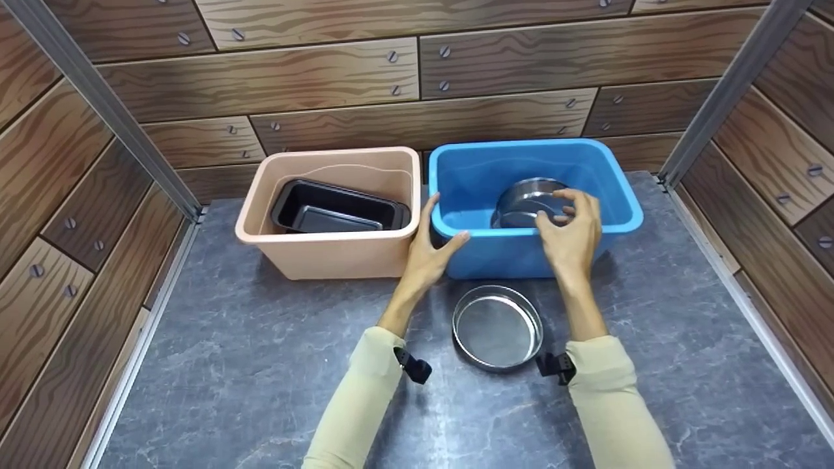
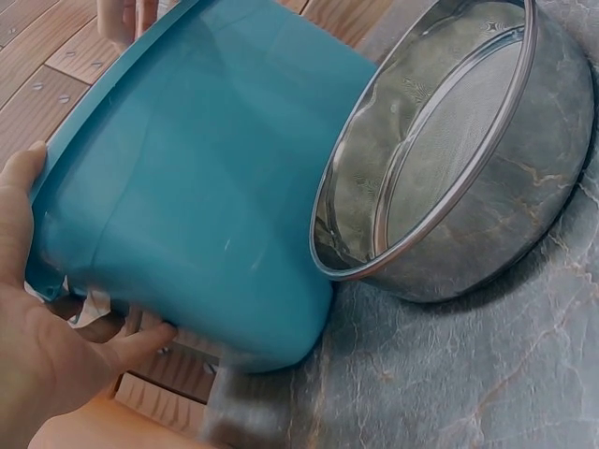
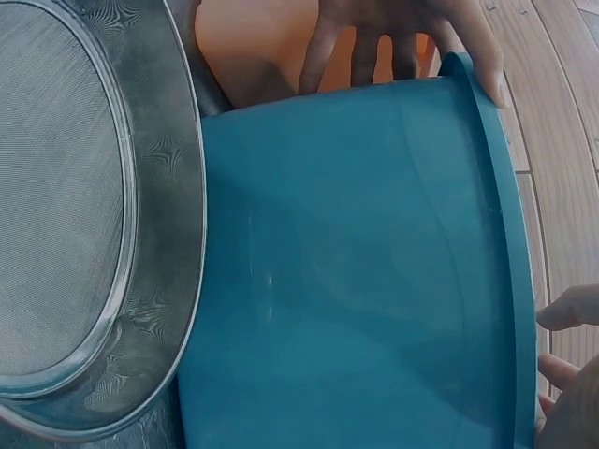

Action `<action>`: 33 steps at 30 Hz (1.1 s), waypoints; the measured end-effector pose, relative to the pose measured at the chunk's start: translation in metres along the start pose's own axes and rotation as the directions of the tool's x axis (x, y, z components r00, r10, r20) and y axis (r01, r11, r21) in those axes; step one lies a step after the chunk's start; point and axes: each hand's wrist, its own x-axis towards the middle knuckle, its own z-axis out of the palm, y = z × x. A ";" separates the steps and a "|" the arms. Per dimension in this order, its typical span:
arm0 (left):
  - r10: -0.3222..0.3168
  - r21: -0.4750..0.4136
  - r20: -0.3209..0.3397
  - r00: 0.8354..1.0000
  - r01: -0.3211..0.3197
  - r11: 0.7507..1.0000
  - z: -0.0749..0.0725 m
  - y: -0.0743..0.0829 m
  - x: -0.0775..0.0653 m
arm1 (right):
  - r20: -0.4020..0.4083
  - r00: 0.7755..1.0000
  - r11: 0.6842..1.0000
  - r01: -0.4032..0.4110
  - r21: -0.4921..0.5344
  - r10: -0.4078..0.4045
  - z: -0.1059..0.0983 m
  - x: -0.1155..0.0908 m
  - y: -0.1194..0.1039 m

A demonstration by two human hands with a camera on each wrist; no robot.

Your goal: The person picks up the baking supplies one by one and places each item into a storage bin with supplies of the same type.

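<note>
At left, a dark loaf pan (image 1: 335, 210) is being held by a peach bin (image 1: 339, 257). The near-left corner of a blue bin (image 1: 498, 257) is being touched by the left hand (image 1: 428, 253), fingers spread. In front, a mesh sieve (image 1: 497, 329) is being supported by the table (image 1: 228, 365); likely light, stiff, slick-walled and delicate-meshed, it is best being grasped by its rim. Inside the blue bin, a round metal vessel (image 1: 525, 191) is being overhung by the right hand (image 1: 575, 233), loosely bent, thumb and forefinger parted, nothing apparently being gripped; contact cannot be told.
</note>
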 end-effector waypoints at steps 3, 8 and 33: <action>-0.008 0.005 -0.003 1.000 0.008 1.000 0.000 0.000 0.000 | 0.011 1.000 1.000 -0.004 0.010 0.004 -0.001 0.000 0.002; -0.018 0.004 -0.002 1.000 0.018 1.000 0.001 -0.001 -0.002 | 0.016 1.000 0.999 -0.022 0.034 0.022 -0.003 -0.003 0.005; -0.004 0.015 0.004 1.000 0.004 1.000 0.000 0.002 0.000 | 0.011 0.997 0.938 0.072 0.338 -0.080 -0.024 -0.028 -0.021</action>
